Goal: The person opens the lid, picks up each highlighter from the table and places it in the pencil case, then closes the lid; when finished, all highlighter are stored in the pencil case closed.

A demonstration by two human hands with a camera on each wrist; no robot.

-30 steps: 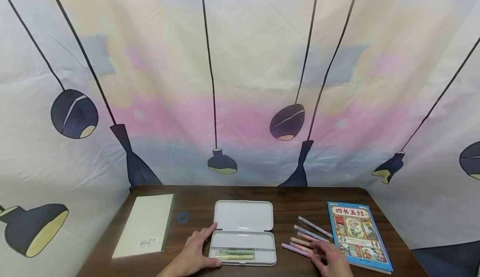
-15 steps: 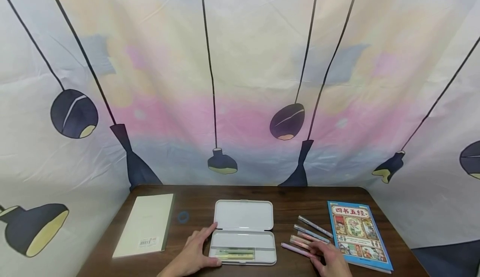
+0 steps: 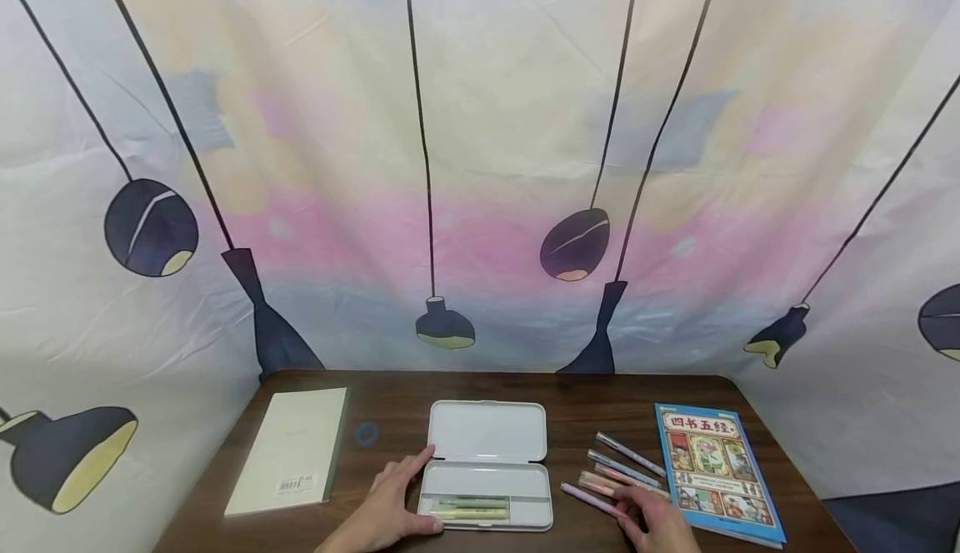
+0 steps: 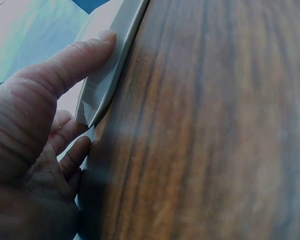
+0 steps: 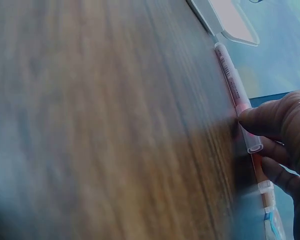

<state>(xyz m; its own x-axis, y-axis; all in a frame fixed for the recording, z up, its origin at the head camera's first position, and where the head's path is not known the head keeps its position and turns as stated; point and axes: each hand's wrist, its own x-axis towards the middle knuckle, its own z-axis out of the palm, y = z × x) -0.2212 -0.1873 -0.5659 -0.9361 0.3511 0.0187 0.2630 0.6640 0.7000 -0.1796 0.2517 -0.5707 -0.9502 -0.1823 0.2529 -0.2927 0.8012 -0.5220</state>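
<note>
An open white pencil case point(image 3: 486, 480) lies at the table's middle, its lid tipped back. A small pack of yellow-green sticks point(image 3: 472, 508) sits in its front compartment. My left hand point(image 3: 384, 503) holds the case's left front corner, thumb point(image 4: 85, 55) against the front edge and fingers at the left side. To the right, my right hand point(image 3: 654, 518) pinches the nearest pen, a slim lilac one point(image 3: 592, 500); in the right wrist view, the thumb touches this pen point(image 5: 232, 80). Several other pens point(image 3: 627, 464) fan out just beyond that hand.
A blue illustrated book point(image 3: 720, 474) lies right of the pens, close to my right hand. On the left are a cream notebook point(image 3: 288, 449) with a barcode label and a small blue ring point(image 3: 366, 434). A patterned curtain point(image 3: 495, 161) hangs behind the dark wooden table point(image 3: 390, 391).
My right hand has shifted slightly left. The lilac pen has turned a little, and the pinkish pens beside it have moved slightly. My left hand and the case stay put.
</note>
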